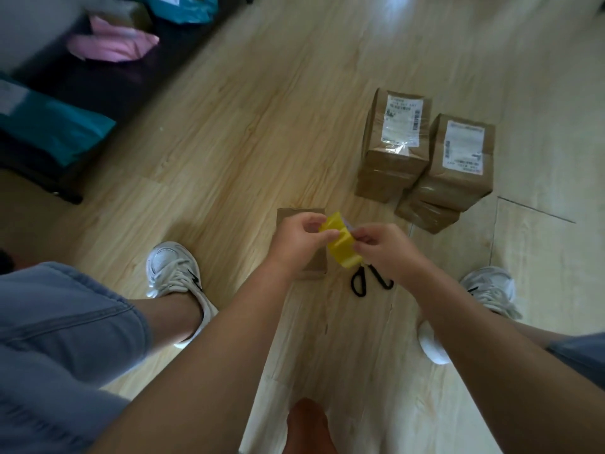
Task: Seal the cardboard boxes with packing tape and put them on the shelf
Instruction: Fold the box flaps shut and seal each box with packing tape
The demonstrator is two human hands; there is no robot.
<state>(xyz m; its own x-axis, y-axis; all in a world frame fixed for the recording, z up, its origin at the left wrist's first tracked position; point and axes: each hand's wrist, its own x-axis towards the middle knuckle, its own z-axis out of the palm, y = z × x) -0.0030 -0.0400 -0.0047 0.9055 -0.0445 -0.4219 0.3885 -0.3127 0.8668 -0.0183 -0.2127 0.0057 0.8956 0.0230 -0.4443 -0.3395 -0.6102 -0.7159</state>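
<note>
Down near the wooden floor [229, 142], both forearms reach forward and angle inward until the hands meet over a small cardboard box [316, 266]. The left hand [299, 237] is knuckles-up with its fingers curled, and its thumb and fingertips pinch the upper edge of a yellow packing tape roll [342, 249]. The right hand [383, 247] comes in from the other side, wrist slightly bent and fingers folded in, and pinches the roll's near side between thumb and forefinger. The roll hangs between the two hands just above the box's right edge. Whether a loose strip has been peeled off it, I cannot tell.

The small box lies flat on the floor, mostly hidden under the left hand and wrist. Black-handled scissors [363, 283] lie on the floor just right of it, partly under the right hand.

Farther off to the right stand two stacks of taped cardboard boxes, the left stack [393, 158] and the right stack [458, 178], touching each other. The top box of each carries a white shipping label.

White sneakers sit either side of the work, the left sneaker [176, 273] and the right sneaker [491, 290], with blue denim covering the knees. Along the left side runs a dark low shelf [108, 90] holding a pink mailer bag [111, 44] and a teal mailer bag [49, 126].
</note>
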